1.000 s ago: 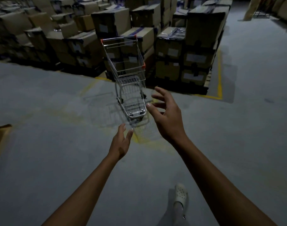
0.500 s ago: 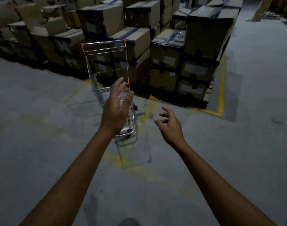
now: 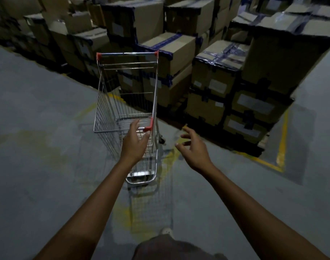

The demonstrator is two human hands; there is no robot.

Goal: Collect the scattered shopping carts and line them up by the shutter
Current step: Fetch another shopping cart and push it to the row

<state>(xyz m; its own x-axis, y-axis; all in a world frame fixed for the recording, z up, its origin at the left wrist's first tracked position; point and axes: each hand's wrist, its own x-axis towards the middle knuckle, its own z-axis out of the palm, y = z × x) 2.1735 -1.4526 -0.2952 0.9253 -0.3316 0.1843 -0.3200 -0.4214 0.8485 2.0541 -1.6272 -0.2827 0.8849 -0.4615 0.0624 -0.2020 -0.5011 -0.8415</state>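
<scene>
No writing can be read here: the pale labels [image 3: 254, 104] on the stacked cardboard boxes [image 3: 214, 85] are too dim and blurred to make out, and the shopping cart [image 3: 123, 119] shows no brand that you could name. Dark blue tape [image 3: 166, 41] crosses several box tops.

Your left hand [image 3: 136, 142] is stretched out ahead of you with the fingers nearly straight and the thumb spread wide, holding nothing. It lies over the near end of the cart's wire basket, its fingertips just beside the red corner cap [image 3: 149, 125]. Whether it touches the wire you cannot tell from this angle.

Your right hand [image 3: 195, 149] hangs in the air to the right of the cart, apart from it, with the fingers spread and loosely bent around nothing.

The cart stands upright on the grey concrete floor [image 3: 38, 147], close in front of the box stacks, its lower frame pointing toward you and a faded yellow floor marking [image 3: 171, 158] running beneath it. A brighter yellow line [image 3: 281, 147] borders the boxes on the right. The toe of a pale shoe [image 3: 166, 231] shows below the cart.
</scene>
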